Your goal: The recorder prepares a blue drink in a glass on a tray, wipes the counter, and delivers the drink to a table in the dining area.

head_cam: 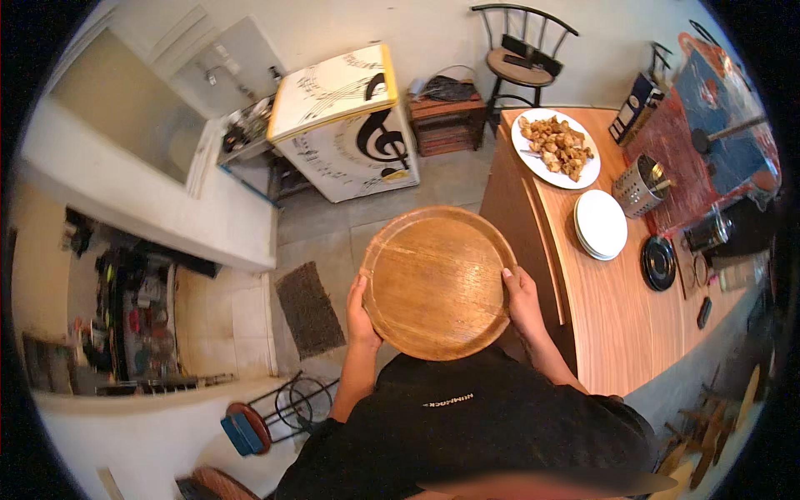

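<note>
A round wooden tray (pixel 437 284) with a raised rim is held in front of my chest, its flat face showing and nothing on it. My left hand (pixel 362 315) grips the left rim, thumb on the edge. On the opposite side my right hand (pixel 524 303) clasps the rim in the same way. The fingers under the tray are hidden. To the right, on a wood-grain counter (pixel 619 325), lies a large white plate (pixel 525 153) heaped with browned food pieces (pixel 559 147). Closer to me is a stack of small white plates (pixel 600 225).
A perforated metal cutlery holder (pixel 636 190) and black saucers (pixel 659 262) stand on the counter. A music-patterned chest (pixel 350 125), a wooden crate-like stand (pixel 445 128) and a black-framed chair (pixel 519 62) line the far wall. A dark mat (pixel 309 309) lies on the floor near a doorway.
</note>
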`<state>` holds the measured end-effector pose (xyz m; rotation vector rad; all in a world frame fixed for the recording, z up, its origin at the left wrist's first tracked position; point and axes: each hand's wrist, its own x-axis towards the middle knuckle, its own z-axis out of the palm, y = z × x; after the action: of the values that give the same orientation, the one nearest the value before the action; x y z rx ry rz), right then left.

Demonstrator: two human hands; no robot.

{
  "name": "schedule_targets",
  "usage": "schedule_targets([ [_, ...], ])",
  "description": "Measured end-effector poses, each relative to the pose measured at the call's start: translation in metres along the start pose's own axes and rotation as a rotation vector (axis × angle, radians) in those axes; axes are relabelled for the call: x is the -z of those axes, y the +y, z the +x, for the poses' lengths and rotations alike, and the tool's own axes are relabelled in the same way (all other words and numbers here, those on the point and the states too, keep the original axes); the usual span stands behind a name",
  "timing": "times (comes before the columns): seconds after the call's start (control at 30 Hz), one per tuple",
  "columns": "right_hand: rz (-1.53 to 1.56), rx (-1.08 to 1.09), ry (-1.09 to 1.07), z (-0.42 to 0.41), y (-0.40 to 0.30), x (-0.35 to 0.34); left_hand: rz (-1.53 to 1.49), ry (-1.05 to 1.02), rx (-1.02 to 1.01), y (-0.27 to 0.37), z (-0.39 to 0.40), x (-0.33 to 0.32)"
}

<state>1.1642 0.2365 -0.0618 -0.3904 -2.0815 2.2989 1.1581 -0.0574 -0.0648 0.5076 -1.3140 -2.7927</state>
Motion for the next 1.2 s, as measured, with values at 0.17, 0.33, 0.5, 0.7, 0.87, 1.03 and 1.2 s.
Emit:
schedule_targets([
  [0.17, 0.069, 0.090, 0.148, 0.066, -0.002, -0.063, -0.130, -0.188, 0.158, 0.042, 0.107, -0.013],
  [0.33, 0.006, 0.081, 0.285, 0.147, -0.014, -0.081, -0.031, -0.056, 0.191, 0.044, 0.221, -0.048],
  [0.5, 0.071, 0.072, 0.264, 0.273, -0.029, -0.088, -0.129, -0.177, 0.126, 0.022, 0.352, -0.088],
  [0.7, 0.209, 0.063, 0.260, 0.427, -0.069, -0.103, -0.158, -0.269, 0.204, 0.065, 0.499, -0.171],
  [0.87, 0.386, 0.010, 0.288, 0.495, -0.104, -0.109, -0.106, -0.345, 0.180, 0.078, 0.586, -0.227],
  [1.03, 0.507, -0.094, 0.484, 0.532, -0.125, -0.095, -0.078, -0.484, 0.416, 0.064, 0.669, -0.267],
  [1.2, 0.410, -0.118, 0.515, 0.596, -0.133, -0.089, 0.083, -0.534, 0.454, 0.044, 0.783, -0.326],
])
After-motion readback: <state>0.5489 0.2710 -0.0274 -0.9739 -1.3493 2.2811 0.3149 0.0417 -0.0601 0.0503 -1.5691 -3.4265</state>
